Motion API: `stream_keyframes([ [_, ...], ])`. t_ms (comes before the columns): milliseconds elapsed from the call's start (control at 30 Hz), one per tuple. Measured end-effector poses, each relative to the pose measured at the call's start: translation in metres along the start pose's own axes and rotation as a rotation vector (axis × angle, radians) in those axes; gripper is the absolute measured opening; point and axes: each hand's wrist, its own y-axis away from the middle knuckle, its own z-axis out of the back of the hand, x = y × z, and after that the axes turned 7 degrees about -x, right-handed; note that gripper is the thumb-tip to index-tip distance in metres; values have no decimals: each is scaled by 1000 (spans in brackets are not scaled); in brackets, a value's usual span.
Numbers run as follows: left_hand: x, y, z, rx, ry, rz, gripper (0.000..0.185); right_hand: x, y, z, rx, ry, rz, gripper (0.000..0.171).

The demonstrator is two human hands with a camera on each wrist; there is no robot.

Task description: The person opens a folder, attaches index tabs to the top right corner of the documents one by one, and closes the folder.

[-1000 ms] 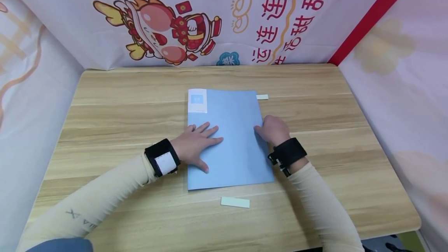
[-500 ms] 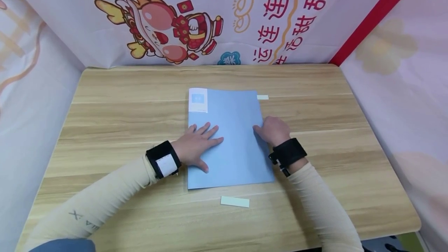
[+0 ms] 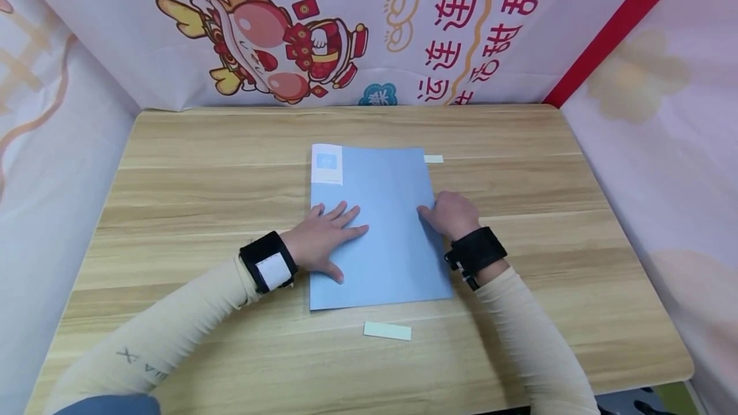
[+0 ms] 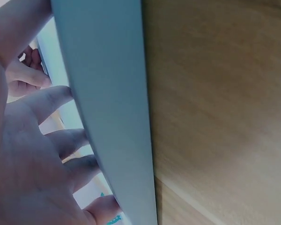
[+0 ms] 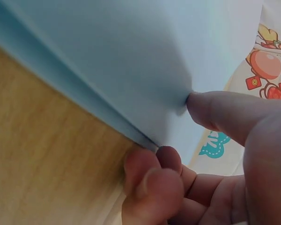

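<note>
A light blue folder [image 3: 392, 255] with a white label [image 3: 327, 164] at its upper left corner lies on the wooden table. My left hand [image 3: 323, 239] rests on its left part, fingers spread wide. The folder's thick spine side [image 4: 107, 103] runs beneath those fingertips in the left wrist view. At the right edge, my right hand [image 3: 453, 215] pinches the cover, thumb on top and the other fingers curled at the edge. In the right wrist view the thumb [image 5: 215, 110] dents the cover [image 5: 131, 61], and a narrow gap shows under the cover's edge.
A pale green strip [image 3: 387, 331] lies in front of the folder. Another pale strip [image 3: 434, 159] pokes out by its upper right corner. Printed cloth [image 3: 357, 31] hangs behind the wooden table [image 3: 196, 165] and along both sides.
</note>
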Motion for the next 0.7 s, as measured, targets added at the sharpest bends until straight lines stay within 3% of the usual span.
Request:
stream_keyframes([
  [333,6,-2,-3,-29,-17,-17,105,2,3,0,-8,14,0,48],
  [700,5,0,0,-15,15,-10,105,1,4,-1,-16,8,8,47],
])
